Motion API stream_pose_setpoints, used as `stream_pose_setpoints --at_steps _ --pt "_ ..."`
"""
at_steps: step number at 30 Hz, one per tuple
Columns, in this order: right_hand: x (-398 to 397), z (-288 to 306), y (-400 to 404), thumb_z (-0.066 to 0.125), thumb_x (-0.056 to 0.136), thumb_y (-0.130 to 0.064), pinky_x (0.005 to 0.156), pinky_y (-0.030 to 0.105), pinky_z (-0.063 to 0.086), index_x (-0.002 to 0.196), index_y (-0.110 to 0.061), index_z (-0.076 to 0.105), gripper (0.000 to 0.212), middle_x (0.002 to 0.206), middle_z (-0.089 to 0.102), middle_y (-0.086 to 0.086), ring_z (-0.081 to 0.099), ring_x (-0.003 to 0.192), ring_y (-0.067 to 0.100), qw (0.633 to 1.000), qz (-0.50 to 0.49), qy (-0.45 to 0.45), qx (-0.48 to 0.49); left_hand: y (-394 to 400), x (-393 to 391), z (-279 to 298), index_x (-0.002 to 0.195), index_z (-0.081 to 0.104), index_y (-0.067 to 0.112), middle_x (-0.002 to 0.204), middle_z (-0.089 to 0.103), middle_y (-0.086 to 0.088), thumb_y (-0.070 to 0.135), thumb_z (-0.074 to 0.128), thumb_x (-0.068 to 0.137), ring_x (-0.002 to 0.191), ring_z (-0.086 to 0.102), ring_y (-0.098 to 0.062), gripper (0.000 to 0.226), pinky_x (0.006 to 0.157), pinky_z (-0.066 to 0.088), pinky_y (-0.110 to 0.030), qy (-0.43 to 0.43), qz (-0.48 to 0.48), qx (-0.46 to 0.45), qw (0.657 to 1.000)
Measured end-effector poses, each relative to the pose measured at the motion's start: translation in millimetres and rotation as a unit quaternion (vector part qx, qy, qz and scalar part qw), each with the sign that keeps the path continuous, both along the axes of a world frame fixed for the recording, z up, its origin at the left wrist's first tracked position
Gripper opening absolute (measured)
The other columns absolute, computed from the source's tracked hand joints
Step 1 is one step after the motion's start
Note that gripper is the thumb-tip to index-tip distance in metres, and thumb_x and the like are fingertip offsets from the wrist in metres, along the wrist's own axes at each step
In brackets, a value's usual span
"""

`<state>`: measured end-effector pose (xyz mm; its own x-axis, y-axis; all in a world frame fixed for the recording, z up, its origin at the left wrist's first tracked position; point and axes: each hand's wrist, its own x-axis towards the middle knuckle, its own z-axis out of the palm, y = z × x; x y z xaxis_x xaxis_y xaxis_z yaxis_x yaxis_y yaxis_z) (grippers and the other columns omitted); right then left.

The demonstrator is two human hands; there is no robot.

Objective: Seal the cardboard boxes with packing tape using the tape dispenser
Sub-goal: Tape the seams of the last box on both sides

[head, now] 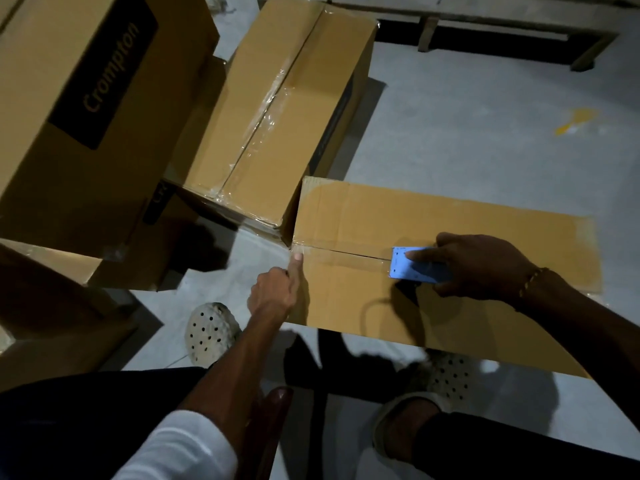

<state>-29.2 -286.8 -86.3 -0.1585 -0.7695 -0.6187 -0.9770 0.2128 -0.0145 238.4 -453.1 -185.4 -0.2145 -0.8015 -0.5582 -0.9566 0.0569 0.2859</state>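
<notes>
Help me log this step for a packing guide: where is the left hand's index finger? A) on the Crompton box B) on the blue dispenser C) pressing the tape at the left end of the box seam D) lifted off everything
C: the left hand points its index fingertip onto the tape at the seam's left end on the box, while the right hand grips the blue tape dispenser.

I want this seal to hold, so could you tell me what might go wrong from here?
The left hand pins the tape's start with one fingertip at the box edge; it may lift. The right hand could steer the blue dispenser off the seam, leaving the flaps unsealed.
</notes>
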Motion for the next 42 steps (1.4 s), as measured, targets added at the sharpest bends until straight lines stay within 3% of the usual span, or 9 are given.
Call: stream_pose_setpoints --at_steps 3,6,10,14,25,29,33,37,42 --pt "1 2 -1 0.065 0.083 -0.057 0.065 0.030 0.036 0.148 -0.048 0.031 0.074 0.119 0.047 -0.005 0.058 0.101 0.020 1.000 -0.004 -0.004 0.002 -5 0 4 0.110 0.066 0.008 0.116 0.067 -0.016 0.065 0.031 0.100 0.107 0.063 -0.035 0.068 0.092 0.050 -0.044 0.063 -0.024 -0.062 0.996" --pt "1 3 -2 0.065 0.084 -0.056 0.066 0.031 0.035 0.149 -0.047 0.032 0.073 0.120 0.047 -0.005 0.058 0.101 0.021 1.000 -0.003 -0.003 0.003 1 -25 -1 0.132 0.046 0.006 0.125 0.060 -0.018 0.054 0.044 0.100 0.115 0.058 -0.037 0.057 0.097 0.049 -0.049 0.159 -0.034 -0.060 0.985" --pt "0 3 -6 0.065 0.085 -0.054 0.067 0.030 0.032 0.149 -0.046 0.033 0.072 0.122 0.048 -0.004 0.058 0.103 0.022 1.000 -0.001 -0.004 0.012 21 -58 -12 0.155 0.014 -0.001 0.138 0.044 -0.022 0.046 0.044 0.101 0.125 0.045 -0.039 0.077 0.106 0.037 -0.052 0.059 -0.019 -0.106 0.992" --pt "0 -4 -10 0.066 0.083 -0.055 0.068 0.029 0.033 0.146 -0.048 0.035 0.070 0.127 0.049 -0.007 0.058 0.106 0.023 1.000 -0.014 -0.010 0.021 35 -58 -23 0.155 0.019 -0.004 0.129 0.051 -0.020 0.049 0.036 0.098 0.115 0.050 -0.036 0.080 0.097 0.039 -0.051 -0.001 -0.039 -0.222 0.974" --pt "-47 21 53 0.058 0.087 -0.060 0.075 0.028 0.043 0.148 -0.053 0.024 0.070 0.133 0.043 -0.009 0.055 0.114 0.019 0.993 0.000 0.022 0.117 35 -54 -31 0.154 0.018 -0.004 0.137 0.048 -0.024 0.048 0.035 0.101 0.122 0.048 -0.038 0.077 0.100 0.040 -0.052 0.003 -0.055 -0.233 0.971" --pt "-64 30 89 0.054 0.089 -0.060 0.077 0.029 0.055 0.148 -0.052 0.018 0.069 0.120 0.044 -0.009 0.059 0.099 0.014 0.990 -0.025 0.065 0.126 33 -52 -31 0.156 0.009 -0.004 0.153 0.032 -0.028 0.048 0.034 0.103 0.140 0.033 -0.042 0.078 0.115 0.026 -0.054 0.013 -0.070 -0.218 0.973" --pt "-59 27 93 0.057 0.084 -0.063 0.068 0.029 0.051 0.146 -0.052 0.024 0.071 0.116 0.046 -0.008 0.060 0.093 0.016 0.991 -0.013 0.090 0.100 34 -47 -28 0.157 0.003 -0.002 0.164 0.006 -0.026 0.054 0.022 0.101 0.152 0.007 -0.040 0.081 0.123 0.011 -0.053 0.021 -0.091 -0.217 0.972" --pt "-51 33 102 0.057 0.085 -0.062 0.062 0.028 0.040 0.149 -0.050 0.022 0.074 0.116 0.047 -0.006 0.061 0.091 0.018 0.990 -0.034 0.111 0.081 63 -47 -24 0.157 0.007 -0.001 0.165 -0.001 -0.024 0.052 0.021 0.104 0.154 0.000 -0.037 0.077 0.124 0.010 -0.054 0.037 -0.172 -0.235 0.956" --pt "-47 56 108 0.058 0.085 -0.060 0.069 0.032 0.052 0.147 -0.052 0.024 0.071 0.111 0.046 -0.007 0.060 0.087 0.017 0.991 -0.069 0.095 0.058 84 -48 -28 0.159 0.010 0.003 0.167 -0.002 -0.019 0.056 0.016 0.104 0.155 -0.005 -0.032 0.076 0.124 0.006 -0.052 0.031 -0.250 -0.238 0.938"
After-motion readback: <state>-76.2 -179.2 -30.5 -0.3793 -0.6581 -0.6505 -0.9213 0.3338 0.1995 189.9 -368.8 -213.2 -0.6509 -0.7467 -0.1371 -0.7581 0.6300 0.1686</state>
